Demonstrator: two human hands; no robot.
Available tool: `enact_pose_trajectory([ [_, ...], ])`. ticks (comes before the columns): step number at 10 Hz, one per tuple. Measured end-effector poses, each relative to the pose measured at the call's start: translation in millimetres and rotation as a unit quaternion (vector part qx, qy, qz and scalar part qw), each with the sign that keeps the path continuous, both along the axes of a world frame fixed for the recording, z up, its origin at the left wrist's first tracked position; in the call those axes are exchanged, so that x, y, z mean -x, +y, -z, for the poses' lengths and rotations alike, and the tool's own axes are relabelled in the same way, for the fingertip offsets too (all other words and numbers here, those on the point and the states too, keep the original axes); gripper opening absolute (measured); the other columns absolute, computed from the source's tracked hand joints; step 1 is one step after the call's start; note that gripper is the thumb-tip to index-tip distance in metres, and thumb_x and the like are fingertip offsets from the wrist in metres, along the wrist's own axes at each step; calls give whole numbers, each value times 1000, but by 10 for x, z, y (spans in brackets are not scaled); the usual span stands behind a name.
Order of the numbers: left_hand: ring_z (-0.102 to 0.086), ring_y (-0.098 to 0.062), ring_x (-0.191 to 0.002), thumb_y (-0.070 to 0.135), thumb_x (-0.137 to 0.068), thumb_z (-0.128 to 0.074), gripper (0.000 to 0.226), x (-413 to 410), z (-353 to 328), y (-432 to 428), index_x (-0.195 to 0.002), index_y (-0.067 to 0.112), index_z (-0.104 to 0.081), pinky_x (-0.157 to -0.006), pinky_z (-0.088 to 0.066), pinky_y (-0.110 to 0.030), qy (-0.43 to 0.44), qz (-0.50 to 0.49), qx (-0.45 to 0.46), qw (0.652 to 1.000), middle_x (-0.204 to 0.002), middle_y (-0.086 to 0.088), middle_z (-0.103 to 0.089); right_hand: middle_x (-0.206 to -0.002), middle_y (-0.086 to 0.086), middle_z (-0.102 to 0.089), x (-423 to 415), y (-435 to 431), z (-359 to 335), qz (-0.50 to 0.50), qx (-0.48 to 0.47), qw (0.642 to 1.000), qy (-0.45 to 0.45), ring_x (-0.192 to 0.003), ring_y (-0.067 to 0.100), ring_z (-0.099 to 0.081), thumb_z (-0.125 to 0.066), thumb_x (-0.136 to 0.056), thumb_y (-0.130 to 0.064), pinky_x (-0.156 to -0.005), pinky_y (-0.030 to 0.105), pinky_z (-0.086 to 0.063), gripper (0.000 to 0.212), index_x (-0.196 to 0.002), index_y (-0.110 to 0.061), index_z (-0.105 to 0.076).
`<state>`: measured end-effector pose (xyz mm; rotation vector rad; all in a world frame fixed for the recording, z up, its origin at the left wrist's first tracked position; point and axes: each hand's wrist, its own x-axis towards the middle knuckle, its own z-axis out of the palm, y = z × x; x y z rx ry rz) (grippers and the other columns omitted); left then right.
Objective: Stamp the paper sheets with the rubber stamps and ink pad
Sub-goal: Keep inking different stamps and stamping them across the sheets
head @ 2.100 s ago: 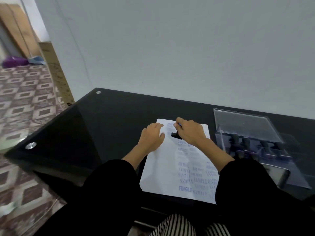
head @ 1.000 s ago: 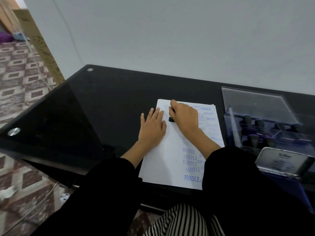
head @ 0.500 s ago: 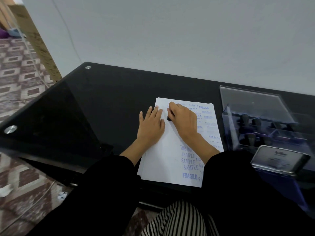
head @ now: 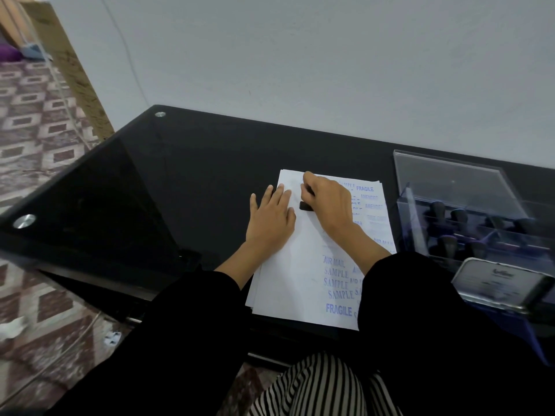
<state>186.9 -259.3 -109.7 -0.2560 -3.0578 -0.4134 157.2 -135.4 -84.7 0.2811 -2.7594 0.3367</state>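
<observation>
Pressing a small dark stamp point(head: 305, 206) onto the top sheet of paper point(head: 295, 274), the right hand point(head: 329, 202) has its fingers curled over the handle, and only the end of the block shows under the knuckles. Two seconds back the same stamp sat nearer the paper's top middle, among the blue prints. It has since slid toward the paper's left half, and over the last half second it has not budged, which reads as a firm press held in place. The left hand point(head: 271, 219) has changed too: its fingers were bunched at first, and now they lie straight and close together, flat across the paper's left edge, pinning the stack to the black worktop point(head: 195, 175). The paper's right half is crowded with FRAGILE, SAMPLE and AIR MAIL marks while its left half is mostly bare, so this print probably opens a fresh column. To the right of the paper stand the clear box point(head: 450, 187) of spare stamps point(head: 437, 209) and the ink pad point(head: 498, 283), neither touched. Whether the mark took cleanly is hidden under the hand.
</observation>
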Motion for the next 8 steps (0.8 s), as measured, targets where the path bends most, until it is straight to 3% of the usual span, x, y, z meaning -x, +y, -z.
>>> enact_pose_trajectory([
  [2,-4,-18,-147,28,-101,-21,49,3,3,1,-149,16,-15,-118,-2,-46,2,1,-2,1000,-158,-1,-12,-74,2,-49,58,-13,-10,2,27,999,-28,-61,13,-41,-39,-99,-23,-48,13,-22,18,-83,-14,-38],
  [6,-5,-18,-147,26,-101,-22,49,-13,7,5,-148,15,-18,-118,-1,-45,7,-1,-15,1000,-158,-1,-13,-72,2,-44,-170,-17,75,1,7,999,33,-65,16,-39,-37,-100,-21,-46,18,-14,22,-80,-14,-35],
  [8,-5,-18,-147,27,-101,-23,49,-3,12,4,-148,16,-18,-118,-2,-46,8,-1,-14,1000,-158,-1,-13,-72,1,-45,-104,-9,19,-5,19,1000,18,-63,16,-39,-37,-99,-23,-46,16,-17,21,-80,-14,-35],
])
